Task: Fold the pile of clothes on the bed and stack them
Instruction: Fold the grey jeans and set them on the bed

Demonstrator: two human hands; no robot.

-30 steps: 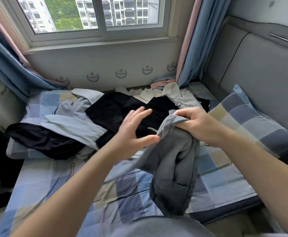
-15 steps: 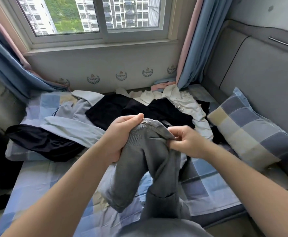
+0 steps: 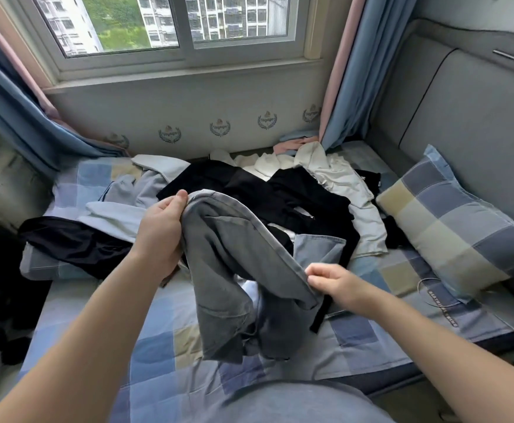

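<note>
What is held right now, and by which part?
The grey garment, by its seamed top edge: the left hand grips one end, the right hand pinches the other, and the rest hangs down.

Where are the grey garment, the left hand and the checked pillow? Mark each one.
grey garment [image 3: 219, 270]: head view, on the hanging fabric below the held edge.
left hand [image 3: 158, 236]: head view, on the back of the hand.
checked pillow [image 3: 451, 221]: head view, on the middle of its top face.

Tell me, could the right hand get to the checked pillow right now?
Probably yes: the checked pillow lies uncovered to the right of the right hand, with nothing piled between them, though that hand is pinching the grey garment.
</note>
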